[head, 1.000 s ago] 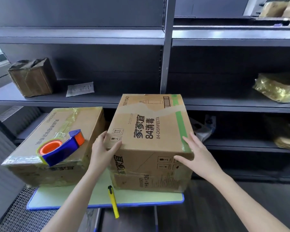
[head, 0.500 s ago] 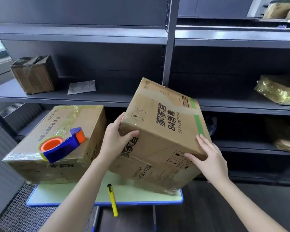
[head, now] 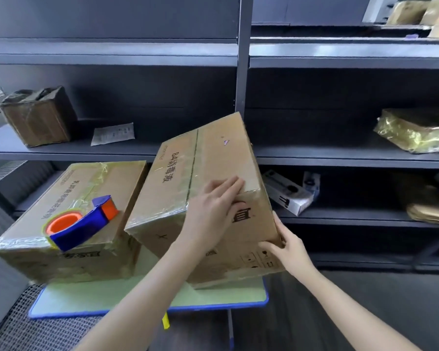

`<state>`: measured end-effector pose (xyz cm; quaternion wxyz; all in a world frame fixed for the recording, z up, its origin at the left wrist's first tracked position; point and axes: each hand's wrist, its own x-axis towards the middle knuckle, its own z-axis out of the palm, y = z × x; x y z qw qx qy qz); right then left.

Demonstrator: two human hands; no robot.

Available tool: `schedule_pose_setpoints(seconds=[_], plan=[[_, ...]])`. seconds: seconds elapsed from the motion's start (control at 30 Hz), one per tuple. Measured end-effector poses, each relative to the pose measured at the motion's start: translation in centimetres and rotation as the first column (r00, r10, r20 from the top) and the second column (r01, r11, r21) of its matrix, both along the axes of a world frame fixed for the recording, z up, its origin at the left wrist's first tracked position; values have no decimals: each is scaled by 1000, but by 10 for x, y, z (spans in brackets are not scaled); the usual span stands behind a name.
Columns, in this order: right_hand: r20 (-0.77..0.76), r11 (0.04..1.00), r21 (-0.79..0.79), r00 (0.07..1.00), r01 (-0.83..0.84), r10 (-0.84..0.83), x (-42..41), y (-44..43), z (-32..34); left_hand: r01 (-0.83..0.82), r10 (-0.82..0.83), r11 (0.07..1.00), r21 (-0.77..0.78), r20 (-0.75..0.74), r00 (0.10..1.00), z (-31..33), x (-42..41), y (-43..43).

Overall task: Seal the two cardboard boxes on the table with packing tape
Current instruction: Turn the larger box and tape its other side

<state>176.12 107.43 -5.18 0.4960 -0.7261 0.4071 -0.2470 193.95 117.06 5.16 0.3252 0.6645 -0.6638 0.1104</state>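
head view: tilted box (head: 208, 153) seems stiff, light; your left hand (head: 211, 211) lies flat on top, right hand (head: 289, 252) grips its 4 o'clock corner.

Both bare forearms reach forward. The left hand (head: 213, 211) lies flat, fingers straight and together, pressed on the tilted box (head: 213, 153). Lower down, the right hand (head: 290, 250) clasps its near corner, thumb in front.

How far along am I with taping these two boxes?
Looks done: the left box carries glossy tape, with the tape dispenser resting on top. In hand: left hand and right hand hold the right box tilted. Left: likely taping it; its seam's state is unclear.
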Motion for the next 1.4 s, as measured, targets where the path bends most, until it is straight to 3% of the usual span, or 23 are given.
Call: schedule_pose_setpoints(seconds=[0.13, 0.2, 0.4, 0.53, 0.77, 0.83, 0.9, 0.93, 0.97, 1.07, 1.13, 1.3, 1.4], plan=[[82, 995, -95, 996, 39, -31, 5, -9, 29, 124, -118, 984, 127, -55, 992, -3, 6, -13], [118, 989, -114, 989, 97, -84, 5, -14, 43, 110, -98, 976, 186, -74, 992, -10, 20, -10], [36, 989, -148, 999, 26, -21, -3, -9, 45, -158, 180, 904, 398, -18, 983, -23, 74, 6], [50, 979, -200, 998, 42, -32, 9, -6, 40, -345, 446, 804, 485, -105, 889, -26, 99, 4], [35, 976, -219, 999, -16, 24, 2, -14, 48, -473, 522, 740, 478, 36, 852, -30, 79, 6], [-2, 918, -388, 996, 81, -89, 0, -15, 52, -500, 524, 736, 457, 83, 848, -31, 64, 13], [-93, 693, -713, 965, 108, -246, 4, -14, 53, -529, 516, 743, 411, 152, 843, -33, 47, 23], [-142, 598, -799, 946, 64, -292, 9, -12, 54, -541, 510, 748, 385, 189, 839, -33, 39, 28], [-205, 574, -819, 932, 4, -299, 16, -7, 56, -544, 501, 757, 361, 214, 839, -33, 33, 33], [-407, 687, -708, 890, -165, -205, 44, 16, 62, -492, 458, 811, 317, 178, 871, -28, 34, 42], [-490, 670, -707, 840, -228, -231, 59, 25, 58, -443, 428, 838, 318, 120, 896, -26, 46, 42], [-314, 622, -772, 929, -129, -197, 61, 23, 54, -249, 277, 848, 468, 9, 961, -34, 65, 34], [-265, 591, -796, 953, -130, -146, 53, 12, 51, -211, 176, 847, 488, 117, 977, -38, 58, 34]])
